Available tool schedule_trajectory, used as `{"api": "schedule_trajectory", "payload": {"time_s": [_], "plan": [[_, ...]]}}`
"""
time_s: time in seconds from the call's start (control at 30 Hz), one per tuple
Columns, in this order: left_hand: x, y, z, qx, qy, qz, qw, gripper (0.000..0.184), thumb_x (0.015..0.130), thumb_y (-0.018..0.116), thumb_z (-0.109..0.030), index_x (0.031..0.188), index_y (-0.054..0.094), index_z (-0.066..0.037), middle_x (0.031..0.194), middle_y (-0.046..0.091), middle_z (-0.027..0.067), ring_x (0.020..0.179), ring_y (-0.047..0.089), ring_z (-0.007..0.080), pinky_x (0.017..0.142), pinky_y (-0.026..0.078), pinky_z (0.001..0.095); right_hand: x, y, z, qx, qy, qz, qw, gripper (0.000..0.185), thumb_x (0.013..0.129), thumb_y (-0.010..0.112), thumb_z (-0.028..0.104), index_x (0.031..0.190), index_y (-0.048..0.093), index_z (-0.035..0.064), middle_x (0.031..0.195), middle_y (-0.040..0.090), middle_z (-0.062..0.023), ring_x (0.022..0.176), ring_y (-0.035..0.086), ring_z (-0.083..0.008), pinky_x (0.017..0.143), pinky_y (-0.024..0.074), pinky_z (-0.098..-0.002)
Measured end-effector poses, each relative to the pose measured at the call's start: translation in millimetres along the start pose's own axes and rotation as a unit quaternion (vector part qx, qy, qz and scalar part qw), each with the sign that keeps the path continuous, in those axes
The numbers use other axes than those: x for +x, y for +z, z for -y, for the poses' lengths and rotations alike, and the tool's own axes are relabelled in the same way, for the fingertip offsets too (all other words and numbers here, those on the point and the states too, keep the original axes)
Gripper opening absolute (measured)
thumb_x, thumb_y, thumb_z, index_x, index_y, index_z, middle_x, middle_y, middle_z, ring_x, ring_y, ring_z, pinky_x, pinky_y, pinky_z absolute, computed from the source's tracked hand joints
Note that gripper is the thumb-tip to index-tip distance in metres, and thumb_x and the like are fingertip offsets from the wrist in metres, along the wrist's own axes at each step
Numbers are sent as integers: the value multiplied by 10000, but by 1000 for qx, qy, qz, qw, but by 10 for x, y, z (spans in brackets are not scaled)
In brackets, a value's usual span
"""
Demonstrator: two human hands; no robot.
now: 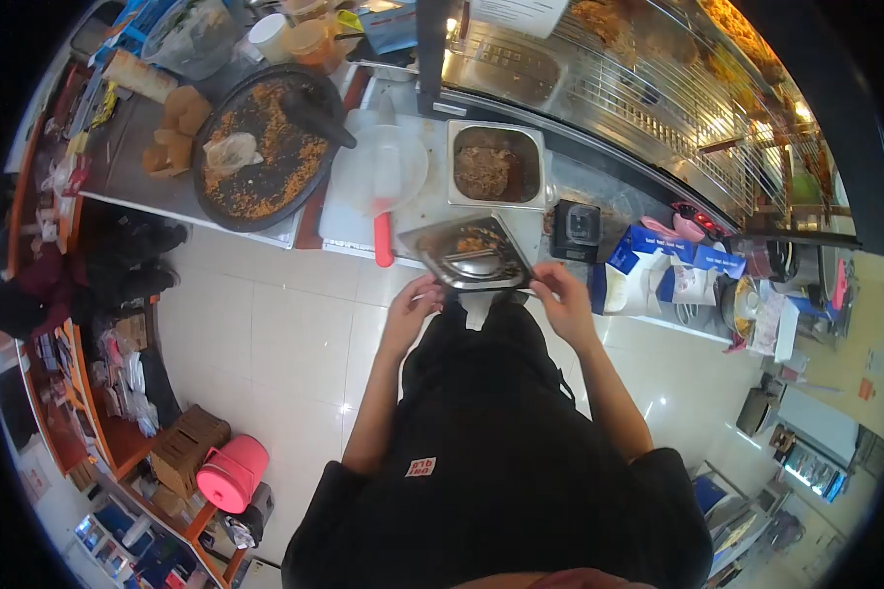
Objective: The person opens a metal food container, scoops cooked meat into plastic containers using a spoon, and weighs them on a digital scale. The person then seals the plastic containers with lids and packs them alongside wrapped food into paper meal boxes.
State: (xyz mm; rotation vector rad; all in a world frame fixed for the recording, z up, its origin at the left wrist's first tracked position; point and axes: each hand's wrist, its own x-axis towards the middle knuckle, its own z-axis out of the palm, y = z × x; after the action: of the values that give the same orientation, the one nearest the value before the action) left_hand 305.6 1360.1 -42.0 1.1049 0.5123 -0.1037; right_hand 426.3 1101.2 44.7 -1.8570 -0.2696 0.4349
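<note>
A rectangular steel pan lid (476, 263) with a shiny raised handle is tilted at the counter's front edge. Orange-brown patches show on its far half; whether they are food or a reflection I cannot tell. My left hand (414, 306) has its fingers closed at the lid's near left corner. At the near right corner, my right hand (565, 302) grips the edge between thumb and fingers. Just beyond the lid stands an uncovered steel food pan (482, 172) holding brown minced-looking food. To its left, a red-handled knife (383, 236) lies beside a translucent white round sheet (403, 167).
A large black round pan (265, 206) with orange crumbs and a dark utensil sits on the left. Right of the steel pan are a small black scale-like device (577, 231) and blue-and-white boxes (648, 257). A heated glass display case (599, 108) borders the counter's far side.
</note>
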Motion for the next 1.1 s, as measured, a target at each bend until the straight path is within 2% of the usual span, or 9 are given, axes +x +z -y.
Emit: {"api": "schedule_trajectory", "payload": {"time_s": [0.07,0.13,0.2,0.23,0.33,0.5,0.63,0.8,1.1], "plan": [[42,46,-38,2,-1,25,1000,345,993,559,-95,1323,530,0,1023,645,93,946,660,170,833,561,298,-15,-56,284,-83,-63,-47,993,115,884,645,-9,998,630,-9,849,631,-60,756,615,-132,717,500,-283],[81,-6,-120,17,-15,28,999,340,995,555,-100,1322,537,-10,982,643,82,885,658,153,779,549,278,16,-96,537,-131,-67,-23,989,153,880,653,-32,1030,630,-13,909,650,-68,834,634,-133,772,498,-267],[96,-60,-191,29,-32,35,998,335,997,552,-104,1321,544,-19,941,641,72,823,657,136,726,536,258,138,-38,711,-155,-113,-8,981,154,874,651,-38,1024,634,-10,905,648,-74,820,634,-143,761,496,-266],[60,-69,-243,17,-15,16,1000,322,993,543,-101,1309,562,-40,902,639,57,797,650,121,678,511,239,193,-6,804,-168,-135,-2,976,154,870,650,-41,1021,636,-8,903,647,-77,813,634,-147,755,495,-266],[-31,-189,-279,12,31,-60,998,319,986,529,-94,1300,576,-64,873,635,40,792,648,116,681,508,242,481,204,1197,-187,-226,-6,956,142,849,651,-48,981,637,2,893,635,-107,742,625,-217,698,500,-293],[-207,-559,-320,-8,66,-146,987,294,1000,527,-125,1285,587,-85,889,629,28,785,648,118,709,519,250,1008,624,1434,-259,-373,37,890,171,857,664,-24,1019,670,30,885,578,-122,812,613,-299,691,497,-351],[-295,-744,-422,-52,79,-212,973,269,1002,524,-135,1254,596,-72,864,614,14,776,643,115,704,519,247,1132,855,1480,-262,-382,87,882,150,858,668,-19,992,681,46,879,588,-98,808,606,-265,697,493,-341],[-274,-819,-421,-99,83,-247,961,262,997,528,-142,1234,597,-54,835,598,2,732,621,106,701,523,252,1192,907,1595,-279,-417,92,860,203,813,689,-39,997,687,47,865,576,-107,778,607,-283,669,501,-354],[-288,-877,-428,-106,93,-291,946,253,987,547,-153,1208,611,-50,737,535,-25,688,553,82,711,504,260,1631,964,927,-379,-431,121,810,207,774,668,3,958,682,96,825,546,-77,755,559,-269,674,460,-389]]}}
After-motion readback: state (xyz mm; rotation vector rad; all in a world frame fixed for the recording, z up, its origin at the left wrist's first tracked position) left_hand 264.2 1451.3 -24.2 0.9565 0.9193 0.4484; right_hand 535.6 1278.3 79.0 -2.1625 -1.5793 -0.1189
